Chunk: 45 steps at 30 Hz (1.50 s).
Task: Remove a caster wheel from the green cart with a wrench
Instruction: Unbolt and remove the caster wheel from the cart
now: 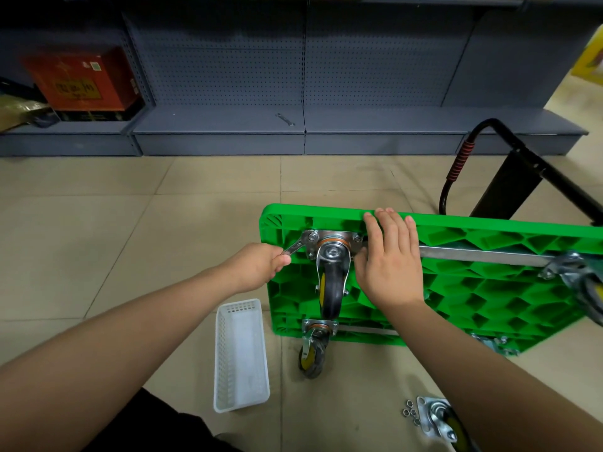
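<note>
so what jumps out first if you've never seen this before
The bright green cart lying upside down on the tiled floor at centre right. On its near-left corner, the left hand grips a wrench at a caster wheel, while the right hand rests on the underside beside it.

Green cart (pixel 489 282), white perforated basket (pixel 240 357).

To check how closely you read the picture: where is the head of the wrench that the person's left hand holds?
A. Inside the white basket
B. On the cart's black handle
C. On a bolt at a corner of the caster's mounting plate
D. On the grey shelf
C: the left hand grips the wrench, whose head sits on a corner bolt of the caster's mounting plate on the green cart.
</note>
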Tool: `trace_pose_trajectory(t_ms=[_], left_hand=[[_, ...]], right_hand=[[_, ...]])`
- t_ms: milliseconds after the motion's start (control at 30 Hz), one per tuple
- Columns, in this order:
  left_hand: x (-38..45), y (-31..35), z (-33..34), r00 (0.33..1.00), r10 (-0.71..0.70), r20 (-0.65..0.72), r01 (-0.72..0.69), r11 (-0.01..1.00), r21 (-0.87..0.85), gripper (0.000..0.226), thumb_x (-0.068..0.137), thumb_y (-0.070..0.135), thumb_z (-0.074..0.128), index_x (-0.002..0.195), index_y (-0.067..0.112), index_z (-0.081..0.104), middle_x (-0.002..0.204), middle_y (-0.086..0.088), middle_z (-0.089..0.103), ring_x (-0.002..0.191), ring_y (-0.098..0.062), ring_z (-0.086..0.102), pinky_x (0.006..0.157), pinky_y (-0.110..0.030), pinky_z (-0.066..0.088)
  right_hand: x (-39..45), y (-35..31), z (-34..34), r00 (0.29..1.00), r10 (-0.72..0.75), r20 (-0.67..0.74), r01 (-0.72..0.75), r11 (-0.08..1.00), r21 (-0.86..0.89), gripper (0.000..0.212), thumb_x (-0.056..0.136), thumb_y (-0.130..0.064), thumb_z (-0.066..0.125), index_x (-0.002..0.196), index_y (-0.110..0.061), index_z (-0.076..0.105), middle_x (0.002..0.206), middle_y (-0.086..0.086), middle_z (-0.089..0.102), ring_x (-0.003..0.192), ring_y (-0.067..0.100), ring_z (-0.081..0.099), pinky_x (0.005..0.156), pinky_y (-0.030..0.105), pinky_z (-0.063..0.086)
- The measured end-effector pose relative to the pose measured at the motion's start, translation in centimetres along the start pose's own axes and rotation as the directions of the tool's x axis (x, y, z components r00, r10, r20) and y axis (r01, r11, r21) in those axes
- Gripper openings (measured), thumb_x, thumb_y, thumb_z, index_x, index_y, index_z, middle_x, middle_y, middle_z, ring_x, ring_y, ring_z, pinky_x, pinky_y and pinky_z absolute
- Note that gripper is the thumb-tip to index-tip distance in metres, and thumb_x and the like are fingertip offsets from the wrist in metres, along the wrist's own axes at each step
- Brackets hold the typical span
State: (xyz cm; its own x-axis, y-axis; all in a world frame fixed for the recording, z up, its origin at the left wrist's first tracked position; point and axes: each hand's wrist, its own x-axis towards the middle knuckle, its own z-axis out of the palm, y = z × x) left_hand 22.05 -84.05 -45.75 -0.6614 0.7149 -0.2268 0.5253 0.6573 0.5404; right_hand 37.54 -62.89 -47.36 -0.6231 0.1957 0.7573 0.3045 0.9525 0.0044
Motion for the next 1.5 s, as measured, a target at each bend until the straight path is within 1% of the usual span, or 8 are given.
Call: trace_pose_trajectory(t_ms=[133,333,467,733,967,1133,1433,1500], left_hand=[[0.0,-0.3,0.6,1.0,0.002,-0.029,-0.003,0.999,-0.041,0.036,0.106,0.035,0.046,0.075,0.019,0.056,0.072,0.0,0.063,0.068,-0.015,0.059,0.076,-0.033,0.049],[-0.9,-0.6,2.9,1.0,-0.022,-0.008,0.018,0.949,-0.316,0.028,0.104,0.026,0.051,0.082,0.019,0.065,0.077,0.001,0.069,0.055,0.004,0.053,0.062,-0.021,0.041],[-1.9,-0.5,5.4,0.997,-0.053,0.059,0.075,0.874,-0.481,0.028,0.106,0.025,0.049,0.085,0.018,0.067,0.08,0.004,0.07,0.064,0.0,0.059,0.07,-0.026,0.045],[-1.1,-0.2,8.7,0.979,-0.108,0.175,0.201,0.687,-0.698,0.028,0.109,0.022,0.043,0.09,0.013,0.061,0.085,-0.003,0.069,0.074,-0.012,0.065,0.062,-0.02,0.048],[0.5,0.0,10.8,0.979,-0.092,0.184,0.203,0.567,-0.798,0.029,0.109,0.024,0.041,0.092,0.012,0.06,0.083,-0.003,0.068,0.078,-0.014,0.066,0.069,-0.022,0.051],[1.6,0.0,11.3,0.974,-0.06,0.217,0.214,0.546,-0.81,0.026,0.109,0.025,0.041,0.098,0.012,0.061,0.087,-0.002,0.068,0.084,-0.014,0.066,0.086,-0.029,0.055],[2.9,-0.9,11.1,0.959,-0.038,0.28,0.251,0.569,-0.783,0.03,0.109,0.028,0.042,0.122,0.008,0.06,0.099,0.001,0.07,0.093,-0.009,0.066,0.096,-0.026,0.048],[3.0,-0.9,11.4,0.942,-0.035,0.333,0.297,0.547,-0.783,0.036,0.109,0.032,0.042,0.129,0.007,0.058,0.115,-0.007,0.07,0.11,-0.017,0.066,0.102,-0.029,0.044]], right_hand=[[-0.1,-0.3,0.2,1.0,-0.004,-0.012,0.004,1.0,-0.012,0.056,0.084,-0.011,0.059,0.139,0.001,0.054,0.14,0.022,0.054,0.138,0.04,0.044,0.12,0.057,0.026],[0.0,-0.9,0.1,1.0,0.018,-0.018,-0.018,1.0,-0.014,0.056,0.084,-0.012,0.057,0.138,0.003,0.054,0.139,0.026,0.053,0.137,0.044,0.044,0.12,0.058,0.025],[-0.1,-0.8,-0.1,1.0,0.003,-0.011,-0.003,1.0,-0.012,0.056,0.085,-0.013,0.057,0.138,0.002,0.053,0.139,0.024,0.052,0.137,0.043,0.044,0.12,0.058,0.025],[-0.1,-0.8,-0.2,1.0,0.016,-0.011,-0.016,1.0,-0.004,0.054,0.086,-0.014,0.056,0.138,0.002,0.053,0.139,0.025,0.053,0.137,0.043,0.044,0.12,0.058,0.025],[-0.1,-0.9,-0.2,1.0,0.016,-0.014,-0.016,1.0,0.002,0.055,0.086,-0.014,0.059,0.137,0.003,0.053,0.139,0.025,0.052,0.137,0.043,0.043,0.121,0.057,0.023],[0.0,-1.0,-0.2,1.0,0.023,-0.012,-0.023,1.0,0.002,0.056,0.085,-0.014,0.06,0.138,0.003,0.052,0.138,0.025,0.052,0.137,0.043,0.043,0.121,0.057,0.023],[0.0,-1.0,-0.5,1.0,0.018,0.008,-0.018,1.0,-0.003,0.056,0.086,-0.015,0.06,0.138,0.003,0.052,0.138,0.026,0.052,0.137,0.043,0.042,0.121,0.057,0.023],[0.0,-1.1,-0.5,1.0,0.021,0.012,-0.021,1.0,-0.005,0.056,0.086,-0.015,0.06,0.138,0.003,0.052,0.138,0.025,0.052,0.137,0.043,0.042,0.121,0.057,0.022]])
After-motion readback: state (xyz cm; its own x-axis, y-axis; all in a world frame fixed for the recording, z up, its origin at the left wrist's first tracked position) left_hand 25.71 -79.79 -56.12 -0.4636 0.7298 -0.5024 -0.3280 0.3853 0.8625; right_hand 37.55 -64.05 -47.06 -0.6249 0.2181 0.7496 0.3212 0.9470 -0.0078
